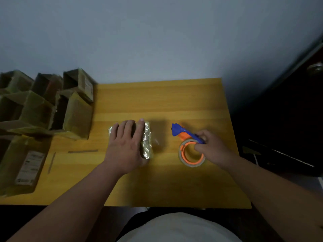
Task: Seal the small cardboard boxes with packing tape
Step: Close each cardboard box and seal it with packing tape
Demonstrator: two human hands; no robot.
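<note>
A small cardboard box (147,140), wrapped in shiny tape, lies in the middle of the wooden table (157,98). My left hand (125,145) lies flat on top of it with the fingers straight, covering most of the box. To the right, my right hand (209,145) grips a tape dispenser (187,135) with a blue handle, an orange core and a roll of clear packing tape. The roll rests on the table, apart from the box.
Several open cardboard boxes (43,105) are piled at the table's left side, and one with a white label (26,166) lies nearer me. Two thin strips (82,151) lie on the table left of the box. A dark door (297,110) stands at the right.
</note>
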